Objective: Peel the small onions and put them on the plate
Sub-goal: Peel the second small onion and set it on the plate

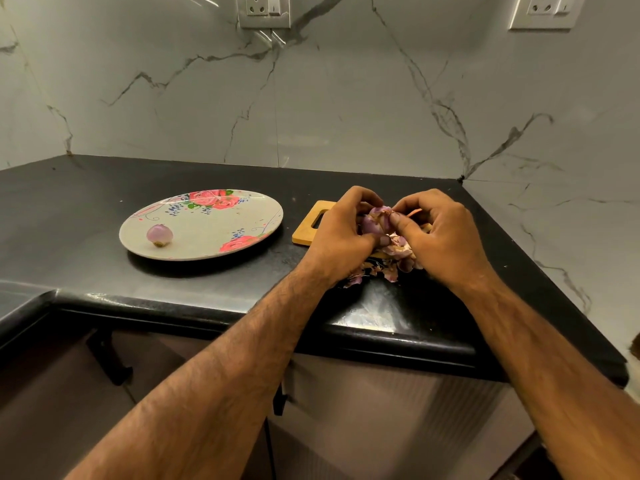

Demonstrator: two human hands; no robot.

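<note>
Peeling an onion (375, 221) right of frame centre, with both your hands on it.
Your left hand (341, 233) curls round the purple bulb from the left. Your right hand (440, 233) pinches a flap of skin at its top between thumb and forefinger. Both hands sit over a wooden cutting board (311, 223). It's mostly hidden, with the handle slot showing at its left end. Loose peels (391, 265) are piled under your hands and spill toward the counter's near edge. Floral plate (207, 233) lies just left of the board on the black countertop (104, 188). One peeled onion (159, 234) rests on the plate's lower left part, brownish root end at the bottom.
</note>
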